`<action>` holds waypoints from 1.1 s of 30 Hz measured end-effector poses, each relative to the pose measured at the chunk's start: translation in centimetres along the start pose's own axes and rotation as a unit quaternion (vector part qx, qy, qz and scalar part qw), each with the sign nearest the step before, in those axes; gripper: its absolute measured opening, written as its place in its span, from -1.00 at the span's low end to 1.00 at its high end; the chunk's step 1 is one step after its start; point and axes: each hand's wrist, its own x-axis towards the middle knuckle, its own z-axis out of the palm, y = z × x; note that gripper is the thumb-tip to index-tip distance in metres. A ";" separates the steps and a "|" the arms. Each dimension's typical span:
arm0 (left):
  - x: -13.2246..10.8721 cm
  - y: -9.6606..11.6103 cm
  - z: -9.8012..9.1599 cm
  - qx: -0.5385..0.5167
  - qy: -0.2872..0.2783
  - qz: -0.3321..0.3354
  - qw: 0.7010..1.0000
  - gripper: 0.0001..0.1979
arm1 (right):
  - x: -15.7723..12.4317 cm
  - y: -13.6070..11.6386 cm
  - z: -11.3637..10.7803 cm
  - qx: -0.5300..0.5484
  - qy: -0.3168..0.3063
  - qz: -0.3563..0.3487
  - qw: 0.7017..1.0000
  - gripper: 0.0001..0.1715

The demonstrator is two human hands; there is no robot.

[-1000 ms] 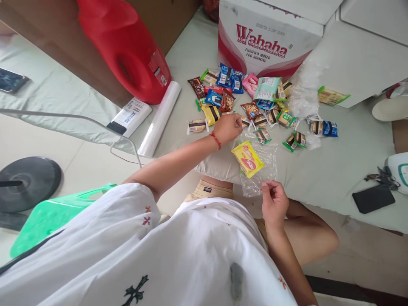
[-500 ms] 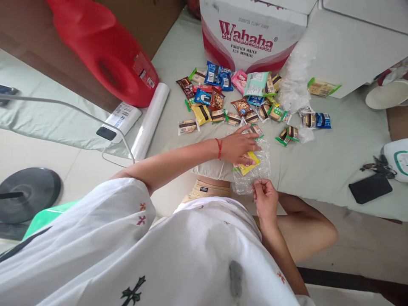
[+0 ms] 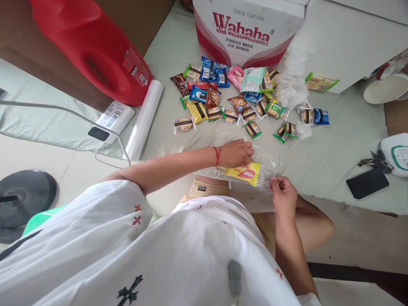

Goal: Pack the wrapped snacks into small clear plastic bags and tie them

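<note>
Thin, crinkled clear plastic film (image 3: 267, 163) is stretched between my hands at the near edge of the covered surface; whether it is a bag or a sheet I cannot tell. My left hand (image 3: 236, 154), with a red cord at its wrist, has its fingers curled on the far left part of the film. At the film's right end, my right hand (image 3: 283, 193) pinches it between thumb and fingers. A yellow nabati snack packet (image 3: 244, 172) lies with the film, just below my left fingers. Beyond my left hand is a small green-edged biscuit packet (image 3: 252, 129).
Several wrapped snacks (image 3: 208, 95) lie scattered before a Wahaha carton (image 3: 245, 34). Crumpled clear plastic (image 3: 291, 80) is piled at their right. A red jug (image 3: 95, 55), a white roll (image 3: 143, 121) and a power strip (image 3: 111, 121) are left; a black phone (image 3: 367, 182) is right.
My left fingers have gone from spread to curled and drawn back. My right hand has moved right, pulling the film wider. The yellow packet is more exposed.
</note>
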 end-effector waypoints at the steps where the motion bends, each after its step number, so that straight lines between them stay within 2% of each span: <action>1: 0.2 0.1 0.2 0.006 -0.007 0.000 1.000 -0.81 | 0.3 -0.1 -0.3 -0.024 -0.009 -0.006 1.000 -0.51; 5: 0.9 0.4 0.2 0.022 -0.047 -0.001 0.999 -0.78 | 0.5 -0.6 -1.1 -0.138 -0.055 -0.023 0.989 -0.56; 7: 1.0 0.4 0.1 0.017 -0.048 -0.005 0.999 -0.78 | 0.7 -1.1 -1.1 -0.188 -0.054 -0.049 0.979 -0.59; 11: 0.6 0.2 0.1 -0.015 -0.014 -0.015 1.000 -0.79 | 2.9 -2.5 -0.5 -0.261 0.041 -0.192 0.945 -0.67; 13: 0.4 0.2 0.1 -0.033 0.005 -0.020 0.999 -0.78 | 5.2 -3.4 0.5 -0.291 0.054 -0.271 0.916 -0.68; 15: 0.2 0.4 0.0 -0.041 0.016 -0.034 0.998 -0.76 | 7.7 -4.3 1.9 -0.326 0.008 -0.309 0.893 -0.64; 18: 0.0 0.9 0.1 -0.028 0.040 -0.088 0.995 -0.79 | 10.7 -5.2 4.2 -0.385 -0.094 -0.296 0.869 -0.60; 19: 0.0 1.1 0.3 -0.019 0.062 -0.113 0.992 -0.83 | 11.3 -5.5 4.7 -0.397 -0.124 -0.288 0.863 -0.66; 20: -0.1 1.2 0.5 -0.008 0.093 -0.140 0.986 -0.78 | 11.6 -5.8 5.1 -0.398 -0.151 -0.284 0.859 -0.75; 21: -0.1 1.3 0.6 0.004 0.127 -0.168 0.978 -0.62 | 11.8 -6.2 5.2 -0.386 -0.174 -0.281 0.861 -0.83; 24: -0.1 1.4 0.9 0.033 0.197 -0.224 0.954 -0.16 | 11.1 -7.7 4.4 -0.296 -0.212 -0.289 0.885 -0.86; 26: -0.2 1.2 0.7 0.035 0.194 -0.241 0.950 -0.09 | 9.7 -8.6 3.5 -0.238 -0.232 -0.319 0.888 -0.84; 28: -0.2 1.1 0.3 0.023 0.159 -0.249 0.955 -0.21 | 7.6 -9.0 2.8 -0.216 -0.263 -0.358 0.869 -0.86; 30: -0.3 0.9 0.1 0.005 0.108 -0.248 0.963 -0.50 | 5.2 -8.7 2.5 -0.225 -0.286 -0.387 0.847 -0.87; 33: -0.6 0.7 0.1 -0.010 0.063 -0.210 0.976 -0.79 | 2.3 -6.9 2.7 -0.274 -0.271 -0.412 0.825 -0.83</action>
